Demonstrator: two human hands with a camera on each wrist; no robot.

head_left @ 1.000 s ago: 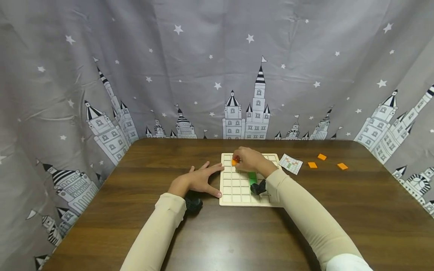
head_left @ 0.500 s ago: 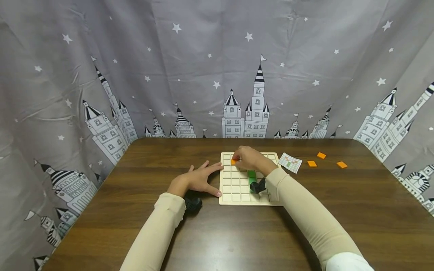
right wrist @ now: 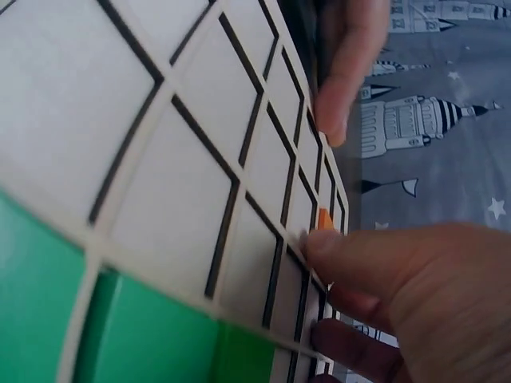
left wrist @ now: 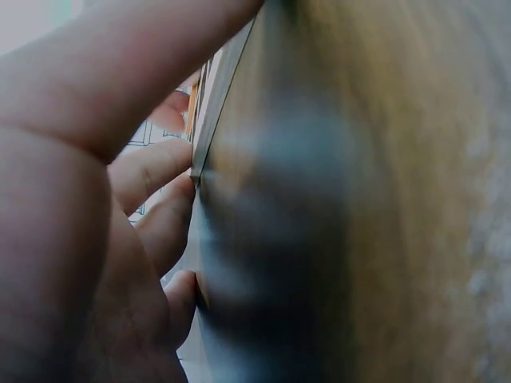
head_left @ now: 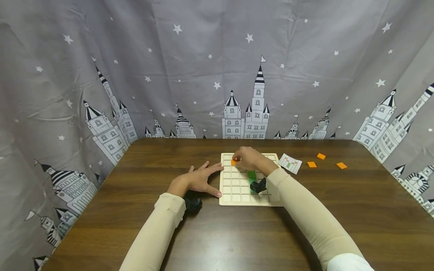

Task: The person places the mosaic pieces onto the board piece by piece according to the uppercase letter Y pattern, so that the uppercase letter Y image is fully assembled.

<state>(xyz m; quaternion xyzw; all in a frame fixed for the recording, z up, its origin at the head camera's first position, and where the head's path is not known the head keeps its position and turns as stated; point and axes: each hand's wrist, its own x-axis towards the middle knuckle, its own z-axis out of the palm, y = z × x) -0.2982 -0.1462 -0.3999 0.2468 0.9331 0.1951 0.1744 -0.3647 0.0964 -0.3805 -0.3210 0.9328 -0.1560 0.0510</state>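
Observation:
A pale wooden grid board lies on the table with square cells. Near its far left corner, my right hand pinches a small orange square tile close over a cell. In the right wrist view, the thumb covers most of this orange tile, the other fingers curling beneath. Fingers spread, my left hand rests at the board's left edge, thumb and index fingertip touching it. Green tiles sit in a column of cells near the middle, partly hidden by the right wrist's black camera.
A white card printted with a coloured grid lies just right of the board. Farther right on the table are 3 loose orange tiles. The brown wooden table ends at a grey curtain with castles and stars.

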